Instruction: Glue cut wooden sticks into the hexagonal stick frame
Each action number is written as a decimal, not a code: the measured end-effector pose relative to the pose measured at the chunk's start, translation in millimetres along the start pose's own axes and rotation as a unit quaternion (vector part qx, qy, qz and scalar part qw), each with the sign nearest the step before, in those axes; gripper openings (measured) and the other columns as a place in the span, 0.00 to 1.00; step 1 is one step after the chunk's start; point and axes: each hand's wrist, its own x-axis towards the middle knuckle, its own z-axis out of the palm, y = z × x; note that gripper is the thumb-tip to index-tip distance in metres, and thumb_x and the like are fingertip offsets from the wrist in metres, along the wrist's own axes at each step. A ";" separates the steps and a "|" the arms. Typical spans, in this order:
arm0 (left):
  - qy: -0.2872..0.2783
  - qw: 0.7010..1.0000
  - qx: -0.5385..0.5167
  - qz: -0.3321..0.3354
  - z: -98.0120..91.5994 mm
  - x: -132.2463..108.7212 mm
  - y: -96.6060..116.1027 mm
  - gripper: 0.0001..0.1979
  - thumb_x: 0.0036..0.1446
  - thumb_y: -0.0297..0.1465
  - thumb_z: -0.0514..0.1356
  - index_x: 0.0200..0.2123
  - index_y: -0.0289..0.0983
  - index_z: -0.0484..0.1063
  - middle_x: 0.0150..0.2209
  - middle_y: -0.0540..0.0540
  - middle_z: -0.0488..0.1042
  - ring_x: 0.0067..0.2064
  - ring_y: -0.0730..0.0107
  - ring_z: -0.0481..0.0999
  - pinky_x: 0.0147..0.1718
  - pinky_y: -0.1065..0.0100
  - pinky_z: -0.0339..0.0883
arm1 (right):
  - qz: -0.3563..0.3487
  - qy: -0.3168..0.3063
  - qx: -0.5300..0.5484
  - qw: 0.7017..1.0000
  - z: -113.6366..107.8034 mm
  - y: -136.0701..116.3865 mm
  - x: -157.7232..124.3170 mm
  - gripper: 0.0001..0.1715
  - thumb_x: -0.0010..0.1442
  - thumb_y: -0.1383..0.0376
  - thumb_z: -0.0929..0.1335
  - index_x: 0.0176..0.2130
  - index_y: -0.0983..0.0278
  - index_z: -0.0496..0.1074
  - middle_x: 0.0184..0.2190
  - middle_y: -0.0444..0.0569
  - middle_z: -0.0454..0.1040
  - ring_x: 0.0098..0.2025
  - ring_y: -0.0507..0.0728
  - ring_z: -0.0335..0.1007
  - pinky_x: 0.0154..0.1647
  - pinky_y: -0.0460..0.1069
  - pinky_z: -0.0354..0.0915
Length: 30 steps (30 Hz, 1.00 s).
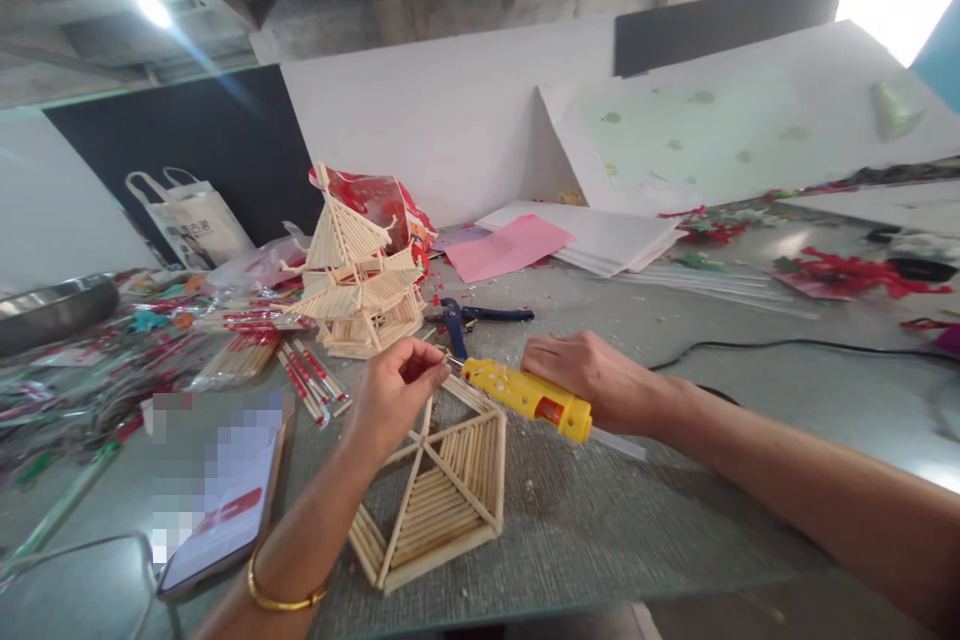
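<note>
My right hand point(589, 375) is wrapped round a yellow hot glue gun point(525, 390), with a clear glue stick point(619, 444) sticking out of its back end. The nozzle points left, right up at the fingertips of my left hand point(397, 395). Thumb and forefinger of that hand are pinched together; what lies between them is too small to make out. Beneath both hands lies a six-sided frame of thin wooden sticks point(442, 500), with spokes meeting at its middle. Some of its wedges are filled with rows of sticks, and my left hand covers part of it.
A tiered stick pagoda point(360, 290) stands behind my left hand, beside blue-handled pliers point(457, 320). Phone point(225, 510) and wrapped stick bundles point(307, 375) lie left. Pink paper point(510, 248) and white sheets point(600, 235) lie behind; a black cord point(787, 345) runs right.
</note>
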 end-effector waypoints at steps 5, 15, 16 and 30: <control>-0.002 1.000 -0.011 0.002 0.6 -1.0 1.6 0.10 0.46 0.37 0.62 0.30 0.37 0.71 0.26 0.50 0.72 0.27 0.73 0.69 0.28 0.71 0.63 | -0.003 -0.001 0.002 1.000 -1.3 -1.0 1.1 0.14 0.62 0.63 0.56 0.27 0.64 0.60 0.23 0.47 0.63 0.24 0.50 0.54 0.24 0.47 0.51; -0.007 0.998 -0.066 -0.015 1.0 -0.5 5.7 0.08 0.43 0.34 0.64 0.27 0.37 0.72 0.24 0.50 0.71 0.25 0.74 0.68 0.26 0.72 0.61 | -0.003 -0.007 0.000 1.000 -2.9 -1.9 -0.1 0.13 0.61 0.63 0.57 0.27 0.64 0.59 0.23 0.46 0.63 0.24 0.50 0.54 0.24 0.47 0.50; -0.007 0.997 -0.070 -0.016 1.2 -0.5 5.5 0.08 0.43 0.34 0.64 0.27 0.37 0.72 0.23 0.51 0.71 0.25 0.74 0.67 0.26 0.72 0.61 | -0.004 -0.007 0.001 1.000 -2.5 -1.7 -0.2 0.13 0.61 0.63 0.57 0.27 0.64 0.59 0.23 0.46 0.63 0.24 0.50 0.54 0.24 0.47 0.50; -0.045 0.904 -0.394 -0.162 -8.0 -0.6 15.7 0.08 0.41 0.28 0.66 0.27 0.34 0.71 0.29 0.49 0.74 0.28 0.79 0.70 0.30 0.74 0.63 | 0.085 0.040 -0.040 0.995 -1.5 14.2 -7.1 0.11 0.60 0.65 0.56 0.27 0.65 0.59 0.25 0.46 0.62 0.24 0.49 0.55 0.24 0.46 0.52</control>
